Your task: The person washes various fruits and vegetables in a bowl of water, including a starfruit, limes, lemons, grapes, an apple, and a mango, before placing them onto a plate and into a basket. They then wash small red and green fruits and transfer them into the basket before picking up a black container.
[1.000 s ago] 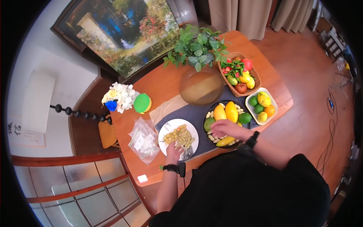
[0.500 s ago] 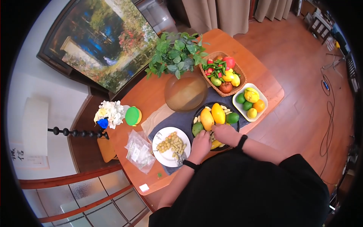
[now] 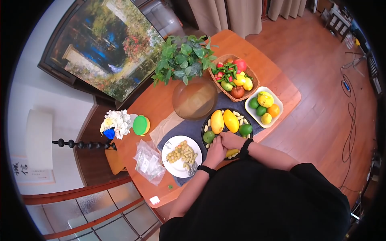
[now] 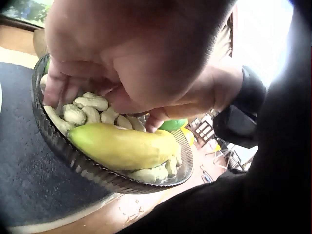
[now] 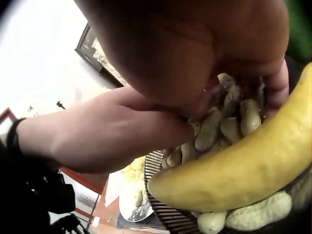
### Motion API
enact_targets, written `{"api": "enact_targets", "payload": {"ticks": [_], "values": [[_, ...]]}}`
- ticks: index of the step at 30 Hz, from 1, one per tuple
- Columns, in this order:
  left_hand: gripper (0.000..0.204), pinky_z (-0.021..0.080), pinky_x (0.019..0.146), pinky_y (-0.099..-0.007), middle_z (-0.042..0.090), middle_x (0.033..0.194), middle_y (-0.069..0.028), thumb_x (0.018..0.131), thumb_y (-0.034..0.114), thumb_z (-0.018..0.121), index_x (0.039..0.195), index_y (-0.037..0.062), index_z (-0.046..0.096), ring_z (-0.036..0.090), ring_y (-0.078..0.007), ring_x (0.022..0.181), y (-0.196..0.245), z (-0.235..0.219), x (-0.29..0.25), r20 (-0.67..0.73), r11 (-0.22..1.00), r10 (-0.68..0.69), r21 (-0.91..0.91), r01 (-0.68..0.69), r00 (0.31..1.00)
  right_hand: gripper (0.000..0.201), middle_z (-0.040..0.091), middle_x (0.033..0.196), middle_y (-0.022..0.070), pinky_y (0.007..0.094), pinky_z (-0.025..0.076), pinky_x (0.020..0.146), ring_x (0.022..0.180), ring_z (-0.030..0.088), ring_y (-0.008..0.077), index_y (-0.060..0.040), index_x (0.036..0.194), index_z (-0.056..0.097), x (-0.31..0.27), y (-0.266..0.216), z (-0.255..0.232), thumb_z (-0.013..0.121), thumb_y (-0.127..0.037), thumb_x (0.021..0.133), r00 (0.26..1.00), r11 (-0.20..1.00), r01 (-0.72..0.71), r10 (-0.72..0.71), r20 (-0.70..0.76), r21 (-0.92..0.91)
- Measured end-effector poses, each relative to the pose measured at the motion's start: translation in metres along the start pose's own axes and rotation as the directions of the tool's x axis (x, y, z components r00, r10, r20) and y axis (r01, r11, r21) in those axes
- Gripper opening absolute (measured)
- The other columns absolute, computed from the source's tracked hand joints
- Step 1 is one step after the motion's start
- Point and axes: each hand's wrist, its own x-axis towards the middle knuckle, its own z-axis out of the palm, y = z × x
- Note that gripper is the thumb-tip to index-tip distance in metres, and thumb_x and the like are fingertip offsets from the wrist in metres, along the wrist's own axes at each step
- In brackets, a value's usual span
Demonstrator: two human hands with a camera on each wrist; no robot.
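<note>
Both hands are in a dark ribbed bowl (image 4: pixel 92 170) holding peanuts (image 4: pixel 92 114) and a long yellow fruit (image 4: pixel 124 146). My left hand (image 3: pixel 216 152) has its fingers bent down around peanuts at the bowl's near left part, beyond the yellow fruit. Close against it, my right hand (image 3: pixel 233 141) also curls its fingers round peanuts (image 5: pixel 209 129); some fingertips are hidden. Two yellow mangoes (image 3: pixel 231 121) and green fruits (image 3: pixel 245 129) lie in the same bowl. To the left, a white plate (image 3: pixel 171 168) holds grapes (image 3: pixel 174 156) and peanuts (image 3: pixel 187 154).
A fruit basket (image 3: pixel 255 82) and a white fruit dish (image 3: pixel 278 114) stand at the right. Behind are an amber glass bowl (image 3: pixel 195 100) and a leafy plant (image 3: pixel 185 60). Leftward lie a plastic bag (image 3: pixel 148 162), a green-lidded tub (image 3: pixel 141 125) and white flowers (image 3: pixel 120 120).
My left hand has left the plate and moved right into the bowl. My right hand has come down beside it among the peanuts. The head view has shifted.
</note>
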Motion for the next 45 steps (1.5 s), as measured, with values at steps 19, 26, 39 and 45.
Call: {"api": "enact_targets", "payload": {"ticks": [19,26,39,45], "values": [[0.025,0.05,0.086,-0.032,0.065,0.107,-0.0127,0.092,0.01,0.062,0.114,-0.0001,0.058,0.064,-0.022,0.098,0.012,-0.038,0.028,0.061,0.826,-0.272,-0.498,0.265,0.96,0.027,0.059,0.103,0.0093,0.0367,0.061,0.08,0.094,0.063,0.0194,0.0001,0.117,0.056,-0.016,-0.022,-0.042,0.055,-0.017,0.097,0.922,0.168,-0.331,0.267,0.28,0.929],[0.019,0.049,0.084,-0.0293,0.066,0.101,-0.0089,0.092,0.01,0.064,0.108,-0.0001,0.062,0.061,-0.0164,0.094,0.003,-0.063,0.012,-0.039,0.718,-0.397,-0.635,0.284,0.917,0.03,0.06,0.106,0.0082,0.0371,0.06,0.082,0.097,0.063,0.0186,-0.0003,0.119,0.057,0.0,-0.057,-0.047,0.056,-0.019,0.096,0.926,0.313,-0.367,0.208,0.314,0.876],[0.025,0.054,0.087,-0.0417,0.062,0.113,-0.0159,0.098,0.01,0.048,0.12,-0.0018,0.054,0.064,-0.0276,0.103,-0.152,-0.036,-0.09,0.194,-0.118,-0.748,-0.98,0.16,0.635,0.023,0.064,0.093,0.0118,0.0346,0.055,0.064,0.083,0.066,0.0205,0.002,0.101,0.063,0.102,-0.129,0.113,0.054,-0.018,0.092,0.824,0.632,-0.515,0.18,0.537,0.579],[0.029,0.053,0.088,-0.0364,0.064,0.114,-0.0154,0.099,0.016,0.05,0.117,-0.0051,0.057,0.065,-0.0251,0.1,-0.17,-0.055,-0.108,0.198,-0.298,-0.805,-0.95,-0.092,0.559,0.03,0.062,0.099,0.01,0.0325,0.05,0.063,0.083,0.063,0.0189,-0.0002,0.11,0.061,0.117,-0.145,0.151,0.051,-0.023,0.094,0.855,0.72,-0.368,0.013,0.518,0.589]]}}
